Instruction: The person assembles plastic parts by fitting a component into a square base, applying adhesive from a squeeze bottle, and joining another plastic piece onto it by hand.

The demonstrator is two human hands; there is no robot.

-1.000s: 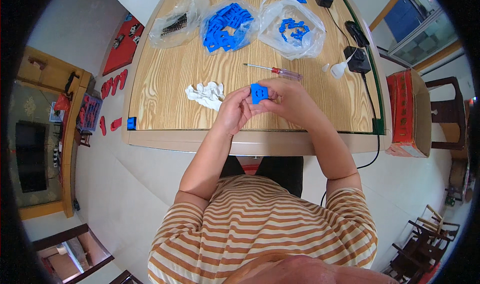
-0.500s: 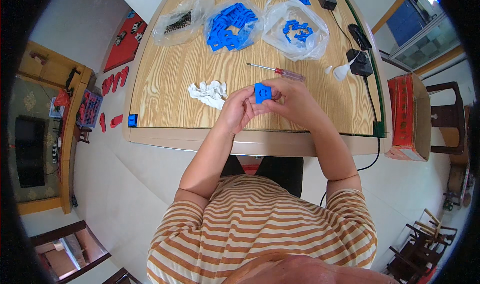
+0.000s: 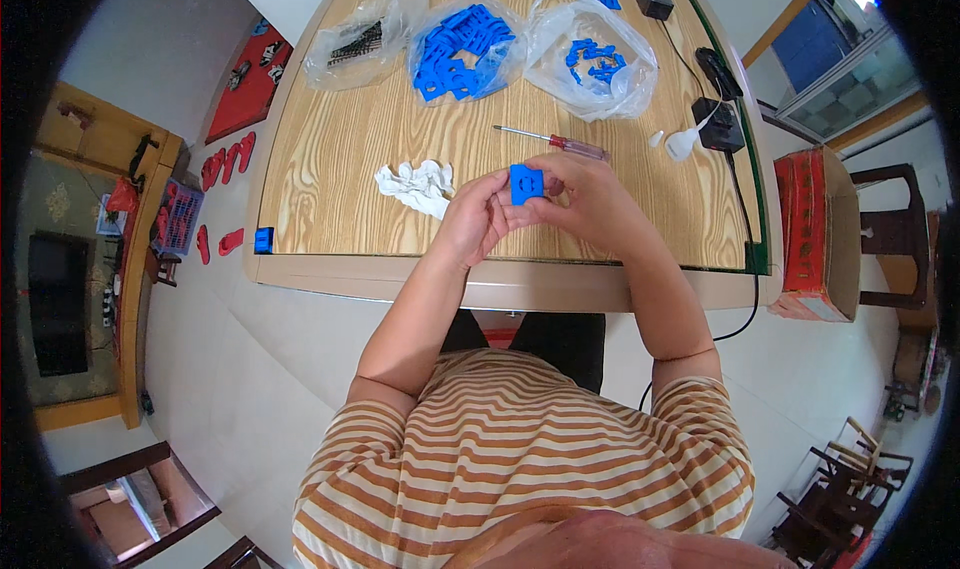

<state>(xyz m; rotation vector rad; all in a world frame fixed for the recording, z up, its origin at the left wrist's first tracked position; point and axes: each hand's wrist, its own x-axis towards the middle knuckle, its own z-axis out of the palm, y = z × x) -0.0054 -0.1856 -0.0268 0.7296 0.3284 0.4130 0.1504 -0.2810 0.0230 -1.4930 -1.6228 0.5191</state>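
Between my two hands, over the table's near side, is a small square blue plastic part (image 3: 526,184) with a cut-out in its face. My left hand (image 3: 476,219) grips its left edge with fingers curled beneath. My right hand (image 3: 580,194) pinches it from the right with thumb and fingers. Just beyond my right hand lies a screwdriver (image 3: 580,149) with a clear reddish handle, its shaft pointing left. Crumpled white tissue (image 3: 418,186) rests to the left of my left hand. The part's underside is hidden by my fingers.
Clear plastic bags hold dark screw-like pieces (image 3: 360,44), flat blue parts (image 3: 462,54) and smaller blue pieces (image 3: 597,62) across the table's far side. At the right are black adapters (image 3: 718,126), a white plug (image 3: 682,145) and a cable (image 3: 744,209). A blue corner piece (image 3: 264,240) sits at the left edge.
The blue part appears tilted very slightly between my fingers. Both hands stay in nearly the same place, and the things on the table have not moved.
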